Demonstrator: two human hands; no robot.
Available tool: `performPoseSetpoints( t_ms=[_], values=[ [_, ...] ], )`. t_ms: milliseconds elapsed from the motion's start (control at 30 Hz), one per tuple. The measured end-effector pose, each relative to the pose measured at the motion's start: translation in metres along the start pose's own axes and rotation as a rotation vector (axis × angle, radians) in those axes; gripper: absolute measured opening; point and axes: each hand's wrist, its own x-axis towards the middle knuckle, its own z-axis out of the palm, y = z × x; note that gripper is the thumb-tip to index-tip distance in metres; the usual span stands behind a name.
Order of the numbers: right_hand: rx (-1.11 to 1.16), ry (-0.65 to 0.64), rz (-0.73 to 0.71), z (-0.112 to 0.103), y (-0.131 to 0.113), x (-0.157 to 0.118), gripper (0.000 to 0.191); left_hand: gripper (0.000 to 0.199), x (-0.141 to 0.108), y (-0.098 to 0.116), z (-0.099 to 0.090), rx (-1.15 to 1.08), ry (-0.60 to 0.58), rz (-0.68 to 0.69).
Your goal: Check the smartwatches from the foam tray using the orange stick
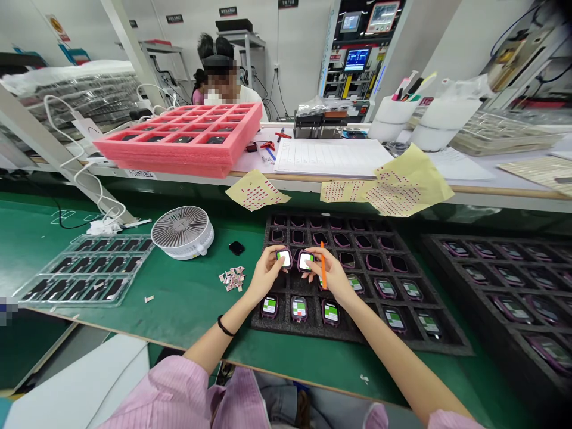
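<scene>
As the left hand (271,275) pinches a smartwatch (284,258), the right (333,277) seemingly grips a stylus (323,275).

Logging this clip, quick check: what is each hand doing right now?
Left hand: closed on a watch.
Right hand: holding an orange stick, fingers touching a second watch.

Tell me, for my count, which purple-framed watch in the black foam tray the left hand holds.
The watch the left hand pinches; its neighbour on the right meets the right hand, holding an orange stick.
</scene>
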Motion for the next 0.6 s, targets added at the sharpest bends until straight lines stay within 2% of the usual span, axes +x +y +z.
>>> performPoseSetpoints(
  t_ms=[333,600],
  values=[
    [-0.024,0.061,0.051,-0.0002,-0.0061,-0.0019,0.033,0.033,-0.0035,0.0058,0.0023,-0.018,-0.032,-0.084],
    [-0.031,0.032,0.007,0.0017,-0.0013,0.0007,0.044,0.043,-0.0014,-0.004,0.0018,0.03,-0.058,0.002]
  ],
)
